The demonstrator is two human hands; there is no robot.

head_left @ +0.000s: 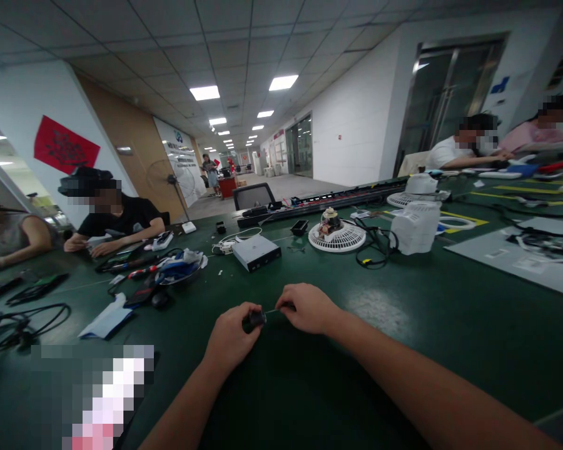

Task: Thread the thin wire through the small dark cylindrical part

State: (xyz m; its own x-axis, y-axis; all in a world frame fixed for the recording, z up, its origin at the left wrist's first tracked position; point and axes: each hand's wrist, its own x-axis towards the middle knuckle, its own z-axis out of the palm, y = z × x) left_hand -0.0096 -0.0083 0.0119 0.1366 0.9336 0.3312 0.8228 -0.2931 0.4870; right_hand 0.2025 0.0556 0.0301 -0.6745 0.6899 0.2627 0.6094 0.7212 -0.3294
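Observation:
Above the green table (309, 375), my left hand (233, 334) is closed around a small dark cylindrical part (254, 319), its end facing right. My right hand (306, 307) pinches a thin tool with a dark handle (288, 306), which looks like a screwdriver. The tool's metal shaft (272, 311) points left toward the dark part; whether its tip touches the part is too small to tell. Both hands are close together, with a short gap between them.
Beyond my hands are a silver disc drive (256, 252), a white fan grille (337, 236) with a motor, a black cable (375, 250) and a white housing (416, 227). A blue-white bundle (181, 267) and cloth (106, 317) lie left. People sit at both sides.

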